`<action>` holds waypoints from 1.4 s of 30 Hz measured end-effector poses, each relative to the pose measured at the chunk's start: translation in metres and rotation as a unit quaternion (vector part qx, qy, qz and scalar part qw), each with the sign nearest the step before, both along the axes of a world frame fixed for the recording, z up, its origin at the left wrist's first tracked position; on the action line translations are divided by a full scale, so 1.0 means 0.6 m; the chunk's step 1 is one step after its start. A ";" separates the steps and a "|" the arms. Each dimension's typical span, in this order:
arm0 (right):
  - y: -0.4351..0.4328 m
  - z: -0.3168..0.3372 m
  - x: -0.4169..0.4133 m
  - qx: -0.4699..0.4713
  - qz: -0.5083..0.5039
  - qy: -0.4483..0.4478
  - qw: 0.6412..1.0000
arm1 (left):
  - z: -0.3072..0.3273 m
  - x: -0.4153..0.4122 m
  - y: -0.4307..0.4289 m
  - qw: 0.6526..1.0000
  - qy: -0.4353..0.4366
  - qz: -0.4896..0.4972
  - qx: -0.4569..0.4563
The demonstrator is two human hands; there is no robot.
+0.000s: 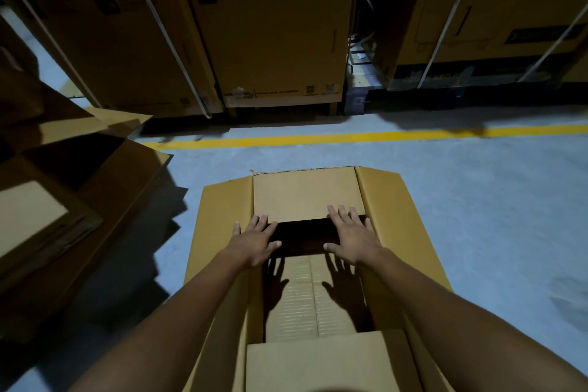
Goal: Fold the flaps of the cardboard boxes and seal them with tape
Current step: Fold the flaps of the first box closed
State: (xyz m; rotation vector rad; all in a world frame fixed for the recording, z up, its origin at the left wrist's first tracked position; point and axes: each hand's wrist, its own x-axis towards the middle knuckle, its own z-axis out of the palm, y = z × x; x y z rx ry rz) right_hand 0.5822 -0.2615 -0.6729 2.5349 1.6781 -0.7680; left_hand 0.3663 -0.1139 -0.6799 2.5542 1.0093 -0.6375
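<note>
An open cardboard box (219,219) stands on the floor right in front of me. Its far short flap (307,194) is folded down over the opening, and the near short flap (321,360) lies folded in too. The left long flap (222,226) and right long flap (391,210) stand spread outward. My left hand (254,240) and my right hand (351,237) are flat, fingers spread, with fingertips pressing on the near edge of the far flap. Between my hands the taped bottom of the box (305,293) shows. No tape roll is in view.
Several flattened or open cardboard boxes (63,200) lie piled at the left. Tall strapped cartons (254,25) line the back, beyond a yellow floor line (350,137). Grey-blue concrete floor (477,200) stretches to the right.
</note>
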 end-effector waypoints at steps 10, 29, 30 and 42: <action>-0.136 -0.007 -0.209 0.035 0.047 0.024 0.998 | -0.020 -0.140 -0.202 0.988 -0.132 0.079 0.028; -0.331 0.042 -0.406 -0.018 0.092 -0.030 0.995 | 0.091 -0.384 -0.320 0.773 -0.376 0.502 -0.091; -0.334 0.042 -0.407 -0.019 0.087 -0.027 0.996 | 0.106 -0.379 -0.317 0.773 -0.387 0.490 -0.111; -0.342 0.018 -0.362 0.022 0.013 0.100 0.995 | 0.112 -0.205 -0.404 0.834 -0.412 0.298 -0.212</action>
